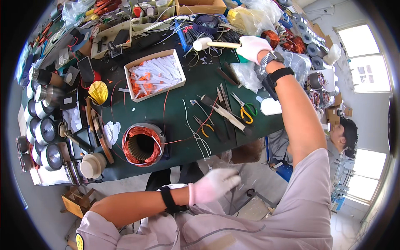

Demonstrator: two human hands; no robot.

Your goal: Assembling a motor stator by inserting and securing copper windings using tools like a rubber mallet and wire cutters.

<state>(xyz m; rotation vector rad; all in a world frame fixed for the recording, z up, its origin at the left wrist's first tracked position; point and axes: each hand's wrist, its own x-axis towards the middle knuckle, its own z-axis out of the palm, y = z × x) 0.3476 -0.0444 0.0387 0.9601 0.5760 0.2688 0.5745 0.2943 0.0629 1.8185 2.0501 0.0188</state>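
My right hand [253, 49], in a white and pink glove, grips the wooden handle of a white-headed mallet [203, 44] over the far right part of the green-topped bench [183, 137]. My left hand [214, 185], gloved the same way, is in front of my body, off the bench's near edge; its fingers are loosely stretched and nothing shows in them. A motor stator [143, 145] with red copper windings stands near the front edge. Thin red wires run from it across the bench.
Scissors with yellow and green handles [245, 109], pliers [204, 126] and other hand tools lie right of centre. A cardboard box [155, 75] holds white and orange strips. Wire spools [46, 130] stack at the left. Another person [343, 135] is at the right.
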